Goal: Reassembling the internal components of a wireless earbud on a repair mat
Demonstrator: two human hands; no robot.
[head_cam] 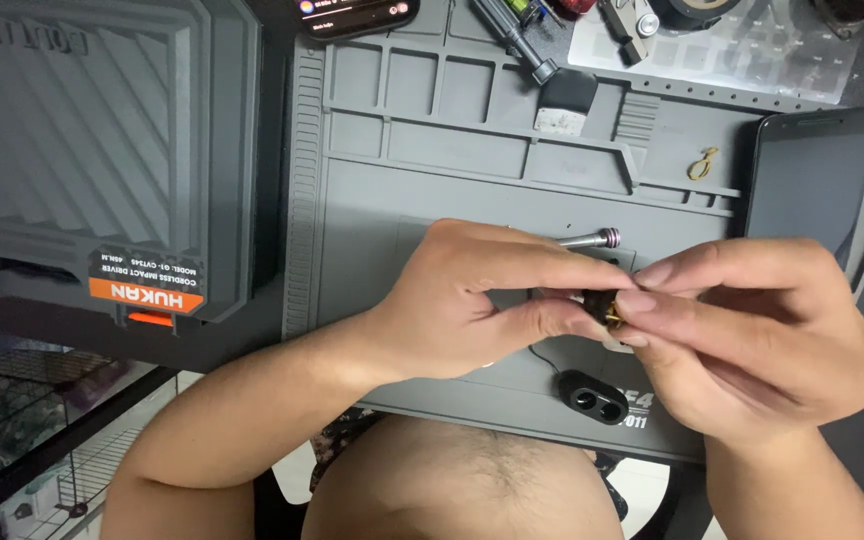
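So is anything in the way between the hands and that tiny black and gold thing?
No. Both hands already pinch the small black and gold part: the left hand from one side, the right hand from the other. Fingertips touch it directly, and nothing visible lies between.

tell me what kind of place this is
Most likely a home repair bench for small electronics. A grey work mat with moulded trays covers the desk, a dark phone lies on it, and both hands pinch a tiny black part.
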